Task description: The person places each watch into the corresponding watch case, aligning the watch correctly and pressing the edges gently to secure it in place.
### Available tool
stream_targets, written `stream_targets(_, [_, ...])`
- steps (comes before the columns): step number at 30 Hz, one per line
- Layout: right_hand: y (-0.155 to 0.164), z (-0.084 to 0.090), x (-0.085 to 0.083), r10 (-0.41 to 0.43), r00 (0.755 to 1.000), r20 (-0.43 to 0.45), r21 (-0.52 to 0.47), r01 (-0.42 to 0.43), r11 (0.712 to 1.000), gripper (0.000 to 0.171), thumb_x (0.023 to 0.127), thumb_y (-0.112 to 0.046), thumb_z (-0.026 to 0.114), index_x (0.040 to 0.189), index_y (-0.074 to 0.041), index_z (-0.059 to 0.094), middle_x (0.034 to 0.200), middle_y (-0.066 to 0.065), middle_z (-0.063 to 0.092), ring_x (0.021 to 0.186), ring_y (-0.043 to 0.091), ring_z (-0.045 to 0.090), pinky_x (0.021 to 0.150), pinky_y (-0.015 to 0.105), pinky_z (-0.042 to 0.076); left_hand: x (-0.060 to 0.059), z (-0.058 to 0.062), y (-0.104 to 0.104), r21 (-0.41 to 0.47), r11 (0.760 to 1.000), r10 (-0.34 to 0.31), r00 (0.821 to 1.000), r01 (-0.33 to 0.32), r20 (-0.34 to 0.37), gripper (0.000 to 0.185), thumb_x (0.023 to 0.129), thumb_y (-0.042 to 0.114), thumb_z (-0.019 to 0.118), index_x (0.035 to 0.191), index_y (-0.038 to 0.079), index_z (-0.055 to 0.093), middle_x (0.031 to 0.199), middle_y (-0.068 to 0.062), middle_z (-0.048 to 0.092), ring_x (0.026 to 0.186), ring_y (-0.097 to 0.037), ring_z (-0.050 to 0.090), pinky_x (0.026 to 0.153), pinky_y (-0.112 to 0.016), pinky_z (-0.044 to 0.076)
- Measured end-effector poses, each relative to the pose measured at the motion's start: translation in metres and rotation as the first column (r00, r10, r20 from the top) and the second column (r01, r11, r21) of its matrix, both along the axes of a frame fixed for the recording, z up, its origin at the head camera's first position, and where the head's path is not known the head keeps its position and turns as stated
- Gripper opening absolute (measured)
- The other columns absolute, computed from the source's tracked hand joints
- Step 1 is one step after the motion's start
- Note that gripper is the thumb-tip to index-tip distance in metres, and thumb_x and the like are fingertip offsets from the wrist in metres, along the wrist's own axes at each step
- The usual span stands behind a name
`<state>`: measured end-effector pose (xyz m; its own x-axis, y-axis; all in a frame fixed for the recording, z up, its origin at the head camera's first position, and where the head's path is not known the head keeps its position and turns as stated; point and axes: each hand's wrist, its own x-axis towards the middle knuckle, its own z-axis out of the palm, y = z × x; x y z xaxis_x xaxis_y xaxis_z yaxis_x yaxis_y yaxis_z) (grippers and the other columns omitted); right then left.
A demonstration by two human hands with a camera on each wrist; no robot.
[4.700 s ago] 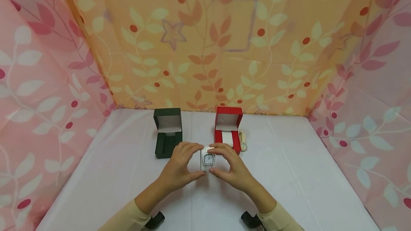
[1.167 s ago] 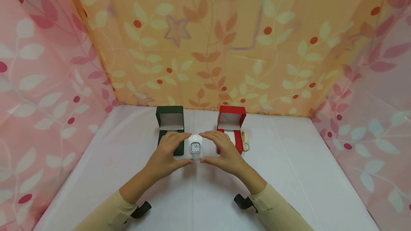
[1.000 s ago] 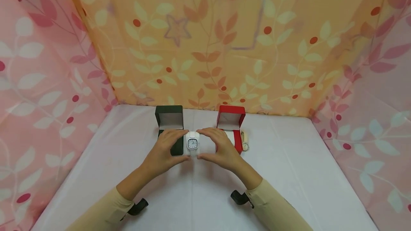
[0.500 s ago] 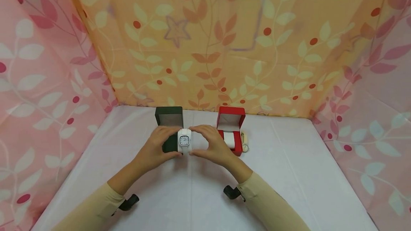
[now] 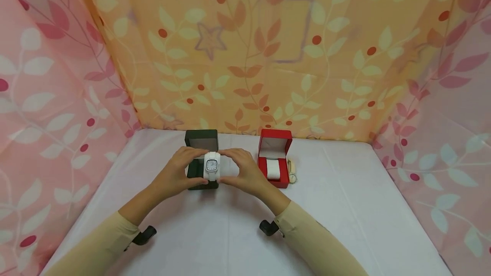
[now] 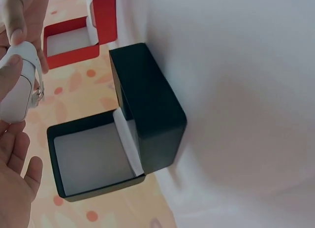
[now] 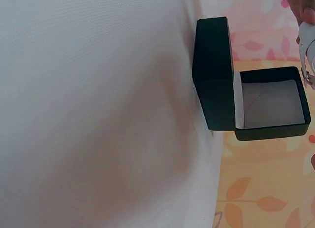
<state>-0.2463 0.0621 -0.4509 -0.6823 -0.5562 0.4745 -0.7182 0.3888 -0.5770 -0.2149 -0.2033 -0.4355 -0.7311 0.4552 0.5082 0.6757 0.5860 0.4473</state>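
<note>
- Two hinged boxes with raised lids, smooth-faced with softly rounded corners and pale lid linings: a dark green box (image 5: 201, 133) and a red box (image 5: 284, 173)
- Inside the red box, a plump white cushion (image 5: 273, 168)
- Just beside it, on the right, a slim cream watch (image 5: 292, 171) with a round dial
- Underneath, a white tablecloth (image 5: 230, 225) with faint creases; behind, an orange-yellow leaf-printed curtain (image 5: 245, 33)
- Pinched at both sides between curved fingers and thumbs of the left hand (image 5: 172, 174) and right hand (image 5: 245, 171): a white watch (image 5: 211, 165) buckled round a smooth, rounded white pillow (image 6: 18, 92)
- Squarish, round-cornered dial, pale with dark marks and a thin dark outline; metal buckle
- Seen before the dark green box's lower half in the head view, contact impossible to tell
</note>
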Motion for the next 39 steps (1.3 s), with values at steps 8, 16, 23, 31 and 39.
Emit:
stream_targets(8, [-0.012,-0.004,-0.009,0.014,1.000,0.005,0.038,-0.014,0.999,0.077,0.079,-0.033,0.091,0.146,-0.020,0.055,0.143,-0.008,0.059,0.135,0.009,0.047,0.117,0.046,0.034,-0.005,-0.005,-0.008,0.006,1.000,0.021,0.998,-0.022,0.051,0.081,0.069,0.022,0.098,0.139,0.015,0.058,0.132,0.001,0.061,0.124,-0.018,0.049,0.102,-0.046,0.046])
stream_targets(16, [-0.017,-0.004,-0.016,0.025,0.999,0.021,0.035,-0.026,0.999,0.077,0.079,-0.033,0.090,0.147,-0.019,0.055,0.141,-0.002,0.061,0.134,0.015,0.049,0.116,0.049,0.034,-0.009,-0.008,-0.014,0.029,0.999,0.015,0.998,-0.017,0.056,0.082,0.068,0.017,0.097,0.139,0.014,0.057,0.132,-0.001,0.060,0.124,-0.020,0.048,0.103,-0.049,0.044])
stream_targets(23, [-0.021,-0.005,-0.025,-0.012,0.998,0.055,0.063,0.008,0.998,0.077,0.078,-0.031,0.091,0.146,-0.020,0.057,0.139,-0.002,0.062,0.133,0.016,0.050,0.117,0.047,0.035,-0.017,-0.010,-0.015,-0.001,0.999,0.040,0.994,-0.040,0.099,0.081,0.071,0.025,0.096,0.141,0.015,0.056,0.133,-0.001,0.060,0.124,-0.021,0.048,0.103,-0.051,0.045])
stream_targets(31, [-0.031,-0.013,-0.031,-0.031,0.990,0.141,0.072,0.021,0.997,0.075,0.079,-0.033,0.090,0.145,-0.023,0.056,0.142,-0.004,0.060,0.135,0.017,0.049,0.115,0.047,0.039,-0.022,-0.017,-0.022,-0.023,0.997,0.070,0.992,-0.068,0.101,0.083,0.069,0.024,0.097,0.142,0.012,0.057,0.134,-0.004,0.061,0.124,-0.023,0.048,0.103,-0.052,0.045])
stream_targets(39, [-0.038,-0.019,-0.035,-0.063,0.979,0.194,0.092,0.045,0.995,0.075,0.080,-0.032,0.090,0.146,-0.023,0.055,0.145,-0.003,0.058,0.137,0.018,0.050,0.115,0.044,0.041,-0.027,-0.029,-0.024,-0.017,0.994,0.110,0.983,-0.109,0.145,0.084,0.070,0.021,0.096,0.143,0.009,0.057,0.132,-0.012,0.062,0.120,-0.027,0.050,0.100,-0.052,0.048])
